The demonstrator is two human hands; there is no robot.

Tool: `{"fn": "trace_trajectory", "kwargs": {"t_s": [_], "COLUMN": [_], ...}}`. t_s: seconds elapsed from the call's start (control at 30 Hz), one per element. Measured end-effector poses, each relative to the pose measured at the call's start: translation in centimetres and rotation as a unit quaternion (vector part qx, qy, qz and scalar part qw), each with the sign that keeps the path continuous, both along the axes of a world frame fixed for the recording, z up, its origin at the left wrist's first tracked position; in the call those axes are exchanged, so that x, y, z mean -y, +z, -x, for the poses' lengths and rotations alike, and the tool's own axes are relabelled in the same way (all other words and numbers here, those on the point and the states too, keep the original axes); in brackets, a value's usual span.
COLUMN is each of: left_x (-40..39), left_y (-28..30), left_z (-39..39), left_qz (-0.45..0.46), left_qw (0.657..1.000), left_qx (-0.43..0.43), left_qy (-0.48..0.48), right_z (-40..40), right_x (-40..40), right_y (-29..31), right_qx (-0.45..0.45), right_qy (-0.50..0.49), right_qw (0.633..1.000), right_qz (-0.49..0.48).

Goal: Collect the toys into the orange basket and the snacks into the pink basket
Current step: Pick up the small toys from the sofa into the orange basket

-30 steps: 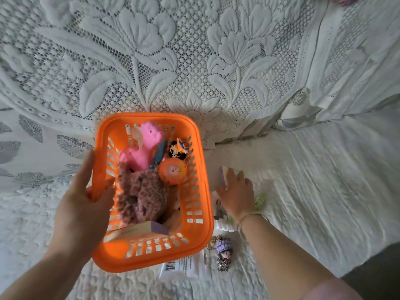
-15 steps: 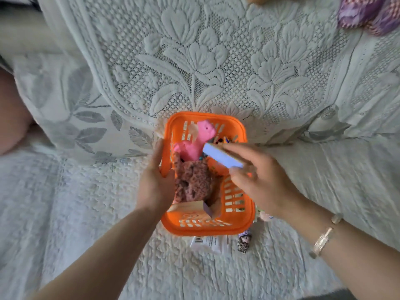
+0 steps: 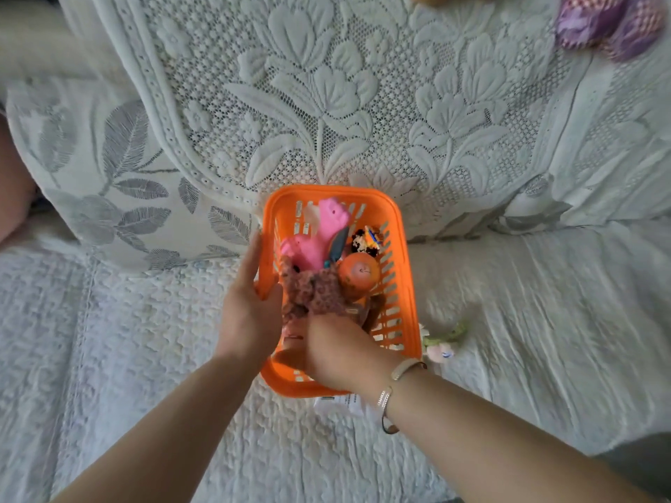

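The orange basket (image 3: 403,255) rests on the white quilted bed. Inside lie a pink animal toy (image 3: 319,234), an orange round toy (image 3: 359,274), a brown crocheted plush (image 3: 316,292) and a small dark figure (image 3: 366,239). My left hand (image 3: 250,314) grips the basket's left rim, thumb inside. My right hand (image 3: 337,353) reaches down into the basket's near end, and its fingers are hidden below the back of the hand. The lilac-edged block it carried is out of sight. No pink basket is in view.
A small pale toy with a green part (image 3: 441,346) lies on the bed right of the basket. A white packet with a barcode (image 3: 341,404) pokes out under the basket's near edge. A lace-covered cushion (image 3: 326,85) stands behind. Purple patterned items (image 3: 610,20) sit at the top right.
My right hand picked a lilac-edged block off the bed, carried it over the basket, and has now dropped into the near end. My left hand kept hold of the left rim.
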State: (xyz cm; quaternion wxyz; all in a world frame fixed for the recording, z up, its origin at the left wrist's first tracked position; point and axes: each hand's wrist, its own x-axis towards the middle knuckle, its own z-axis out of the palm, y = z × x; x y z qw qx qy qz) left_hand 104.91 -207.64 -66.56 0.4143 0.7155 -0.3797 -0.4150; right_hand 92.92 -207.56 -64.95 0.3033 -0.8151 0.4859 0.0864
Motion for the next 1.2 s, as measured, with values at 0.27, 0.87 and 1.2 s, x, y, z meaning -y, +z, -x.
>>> {"fn": "trace_trajectory", "kwargs": {"t_s": [0.27,0.87,1.2], "left_x": [0.2,1.5,0.7], "left_y": [-1.8,-3.2,-2.3], "left_z": [-1.9,-3.2,-2.8], "left_qz": [-0.029,-0.035,-0.041], "left_qw": [0.999,0.998,0.999], "left_qx": [0.011,0.031,0.020], "left_qy": [0.026,0.032,0.023], "right_z": [8.8,15.1,16.4], "right_x": [2.6,1.8,2.1], "right_y": [-0.4,-17.1,-13.1], "right_qx": [0.216,-0.193,-0.008], "right_qy": [-0.239,-0.184,-0.298], "right_qw": [0.898,0.964,0.949], "right_qz": [0.301,0.015,0.099]}}
